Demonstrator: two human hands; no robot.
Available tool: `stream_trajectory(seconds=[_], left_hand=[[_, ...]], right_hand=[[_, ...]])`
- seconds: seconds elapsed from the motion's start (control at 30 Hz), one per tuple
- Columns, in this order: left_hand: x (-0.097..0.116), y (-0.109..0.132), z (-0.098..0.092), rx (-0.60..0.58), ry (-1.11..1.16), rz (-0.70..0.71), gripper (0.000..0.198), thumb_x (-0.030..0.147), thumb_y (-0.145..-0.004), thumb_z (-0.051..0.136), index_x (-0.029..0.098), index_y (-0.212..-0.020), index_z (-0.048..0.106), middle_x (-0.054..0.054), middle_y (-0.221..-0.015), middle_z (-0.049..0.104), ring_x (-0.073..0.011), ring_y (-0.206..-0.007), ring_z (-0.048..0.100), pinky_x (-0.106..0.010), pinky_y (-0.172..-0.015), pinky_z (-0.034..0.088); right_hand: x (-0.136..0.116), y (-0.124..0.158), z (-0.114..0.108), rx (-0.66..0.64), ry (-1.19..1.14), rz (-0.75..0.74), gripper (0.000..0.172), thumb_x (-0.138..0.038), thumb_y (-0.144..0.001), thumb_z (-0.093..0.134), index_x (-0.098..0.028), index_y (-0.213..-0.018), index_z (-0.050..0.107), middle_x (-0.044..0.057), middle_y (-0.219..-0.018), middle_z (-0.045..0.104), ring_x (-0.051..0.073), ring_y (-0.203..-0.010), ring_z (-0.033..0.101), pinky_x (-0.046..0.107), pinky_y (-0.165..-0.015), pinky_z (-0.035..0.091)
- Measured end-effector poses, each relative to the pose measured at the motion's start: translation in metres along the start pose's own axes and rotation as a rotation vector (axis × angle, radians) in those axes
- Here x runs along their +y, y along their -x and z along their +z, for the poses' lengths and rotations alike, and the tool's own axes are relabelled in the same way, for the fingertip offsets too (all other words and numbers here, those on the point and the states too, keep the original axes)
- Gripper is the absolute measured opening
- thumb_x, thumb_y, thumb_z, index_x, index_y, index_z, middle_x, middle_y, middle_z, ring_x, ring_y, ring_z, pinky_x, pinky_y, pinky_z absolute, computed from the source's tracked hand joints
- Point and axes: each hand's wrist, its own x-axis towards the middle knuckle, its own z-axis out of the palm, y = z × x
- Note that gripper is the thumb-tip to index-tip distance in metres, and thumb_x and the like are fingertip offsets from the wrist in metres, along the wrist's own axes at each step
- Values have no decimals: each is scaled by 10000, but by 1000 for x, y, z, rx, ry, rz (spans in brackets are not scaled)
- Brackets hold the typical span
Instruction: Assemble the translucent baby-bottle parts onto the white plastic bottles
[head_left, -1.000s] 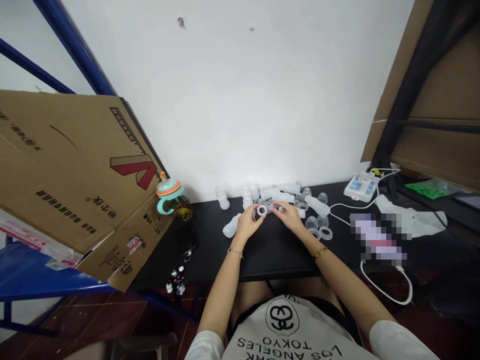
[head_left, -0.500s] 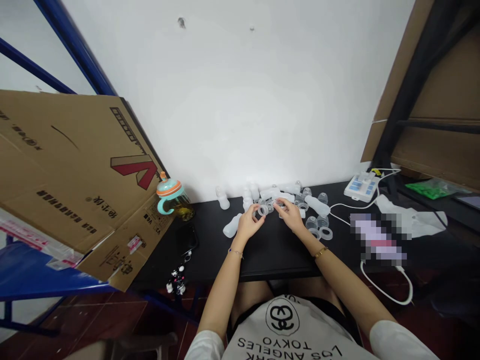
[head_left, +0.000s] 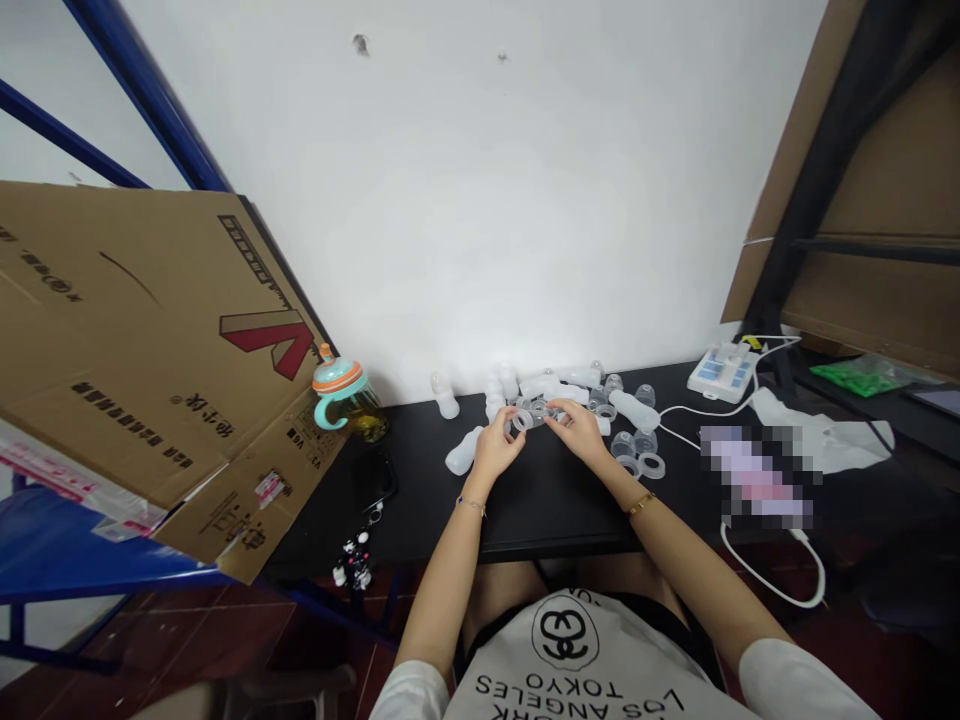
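Observation:
My left hand (head_left: pixel 496 450) pinches a translucent screw ring (head_left: pixel 523 421) between thumb and fingers. Just to its right, my right hand (head_left: pixel 581 432) has its fingertips closed on a small clear piece too indistinct to name. A frosted baby bottle (head_left: pixel 463 453) lies on its side left of my left hand. Beyond both hands is a cluster of frosted bottles (head_left: pixel 576 394), partly hidden by my fingers. Near my right wrist are clear domed caps (head_left: pixel 623 444) and another ring (head_left: pixel 652 466), with a bottle (head_left: pixel 634 411) lying behind them.
Farther left on the black table (head_left: pixel 540 510) are a bottle (head_left: pixel 445 398), a lidded drink cup (head_left: pixel 341 395) and a phone (head_left: pixel 373 478) with a charm strap. A large cardboard box (head_left: pixel 187 380) borders the left. White cables, a power strip (head_left: pixel 722 372) and a blurred-out item occupy the right.
The ring in my left hand has tilted and shifted slightly left. My right fingertips have dipped a little toward the table. Everything else on the table looks unmoved.

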Motion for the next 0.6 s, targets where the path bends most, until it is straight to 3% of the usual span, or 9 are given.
stream_trajectory(seconds=[0.2, 0.4, 0.6], left_hand=[[-1, 0, 1, -1, -16, -5, 438, 305, -845, 703, 253, -1259, 570, -51, -1270, 716, -95, -573, 647, -260, -684, 518], [1, 0, -1, 28, -16, 23, 436, 463, -889, 672, 226, -1249, 605, -69, -1221, 729, -85, -548, 597, -255, -638, 494], [2, 1, -3, 13, -6, 30, 434, 477, -925, 616, 217, -1272, 598, -58, -1172, 738, -88, -558, 595, -250, -640, 487]], right_hand=[[-4, 0, 0, 26, -65, 68, 353, -513, -872, 656, -214, -1037, 747, 90, -1061, 766, 171, -585, 629, 357, -664, 572], [-15, 1, -4, -25, -277, 205, 476, -600, -858, 643, -180, -1060, 743, 80, -890, 763, 154, -496, 610, 298, -507, 526], [-16, 1, -5, 30, -154, 103, 419, -556, -885, 626, -191, -1046, 754, 80, -909, 763, 151, -535, 610, 302, -557, 546]])
